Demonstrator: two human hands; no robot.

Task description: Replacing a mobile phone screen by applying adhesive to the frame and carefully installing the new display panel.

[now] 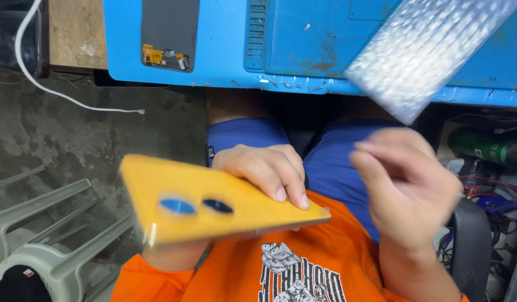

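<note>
surface: blue work mat (pixel 303 50) on bench edge, dark phone panel (pixel 169 33) on it
floor: grey concrete, plastic chair (pixel 46 235) at left
left hand (pixel 264 170): fingers wrapped over yellow phone back (pixel 214 198), held above lap
right hand (pixel 406 190): blurred, loosely curled, holds nothing, just beside phone's end

right hand (pixel 406 190): blurring in motion, so I am not making out whether it is gripping anything.
bubble-wrap sleeve (pixel 432 50): smearing, its top running off the frame edge.
left hand (pixel 267 170): my palm is hiding behind the yellow phone back (pixel 214 198).
grey chair (pixel 40 235): getting cut off at the left edge.
</note>
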